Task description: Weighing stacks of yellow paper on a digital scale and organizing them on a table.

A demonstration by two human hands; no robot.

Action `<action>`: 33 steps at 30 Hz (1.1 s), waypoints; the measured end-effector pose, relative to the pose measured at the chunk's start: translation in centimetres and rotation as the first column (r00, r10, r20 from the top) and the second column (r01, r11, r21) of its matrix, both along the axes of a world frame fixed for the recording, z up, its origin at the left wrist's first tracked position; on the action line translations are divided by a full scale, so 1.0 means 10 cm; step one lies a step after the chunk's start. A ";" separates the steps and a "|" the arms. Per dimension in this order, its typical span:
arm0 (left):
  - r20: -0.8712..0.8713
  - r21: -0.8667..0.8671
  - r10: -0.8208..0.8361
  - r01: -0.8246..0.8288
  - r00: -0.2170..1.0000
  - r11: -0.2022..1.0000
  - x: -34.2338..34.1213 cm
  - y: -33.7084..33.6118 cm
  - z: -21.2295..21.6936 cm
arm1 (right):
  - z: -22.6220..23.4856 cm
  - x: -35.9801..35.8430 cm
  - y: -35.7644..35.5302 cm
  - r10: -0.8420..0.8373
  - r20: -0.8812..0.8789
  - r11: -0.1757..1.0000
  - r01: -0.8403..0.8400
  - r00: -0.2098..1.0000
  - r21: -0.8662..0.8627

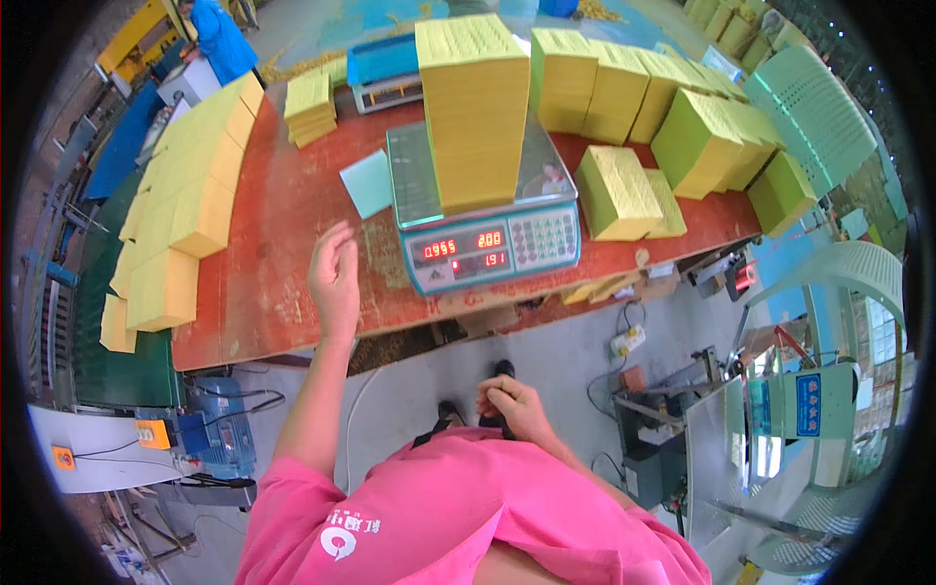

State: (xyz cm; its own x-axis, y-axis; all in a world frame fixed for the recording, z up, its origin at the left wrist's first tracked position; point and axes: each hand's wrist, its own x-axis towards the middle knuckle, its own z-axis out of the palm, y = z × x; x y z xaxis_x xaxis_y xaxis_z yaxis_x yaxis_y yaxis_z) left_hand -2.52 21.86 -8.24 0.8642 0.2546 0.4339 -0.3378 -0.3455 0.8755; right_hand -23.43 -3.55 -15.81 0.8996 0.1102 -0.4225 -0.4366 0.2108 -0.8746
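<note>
On the red table, a tall stack of yellow paper sheets [475,122] stands upright on the metal pan of a teal digital scale [487,255] with a lit red display. My left hand [334,271] hovers by the table's near edge, left of the scale and apart from it. Its fingers are curled together and nothing shows in them. Lower down, in front of my waist, my right hand [514,404] is closed, its thumb over the fingers; whatever it may hold is hidden. A pale green sheet [368,183] lies flat beside the scale.
Yellow paper blocks [185,214] line the table's left side, and more blocks [619,192] stand at right. A blue-topped scale [383,73] sits behind. Machinery [790,409] is at lower right, a motor [222,426] at lower left. A person in blue [219,41] stands far left.
</note>
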 end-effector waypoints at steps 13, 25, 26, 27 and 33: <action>0.013 0.522 -0.428 0.359 0.904 0.774 1.23 -1.14 2.20 | -0.01 0.61 -0.90 0.216 -0.015 0.973 -0.215 0.976 0.080; -0.250 0.527 -0.334 0.417 0.909 0.741 1.47 -1.28 2.26 | -0.05 1.18 -1.56 0.392 0.005 0.915 -0.391 0.920 0.099; -0.251 0.528 -0.330 0.415 0.910 0.741 1.47 -1.29 2.27 | -0.02 1.21 -1.55 0.395 0.005 0.914 -0.394 0.919 0.101; -0.256 0.520 -0.333 0.420 0.907 0.744 1.46 -1.29 2.29 | 0.03 1.23 -1.52 0.393 -0.014 0.913 -0.388 0.920 0.128; -0.206 0.513 -0.392 0.440 0.897 0.737 1.53 -1.22 2.25 | 0.12 1.31 -1.34 0.394 -0.012 0.914 -0.390 0.919 0.116</action>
State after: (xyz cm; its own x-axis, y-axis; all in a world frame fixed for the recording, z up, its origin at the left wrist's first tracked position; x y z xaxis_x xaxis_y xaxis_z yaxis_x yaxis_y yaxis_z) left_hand 12.73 9.62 14.21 0.8655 -0.3899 0.3145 -0.4982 -0.6040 0.6221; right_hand -10.36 -16.91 -14.62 0.7599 0.4980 -0.4178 -0.5331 0.1097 -0.8389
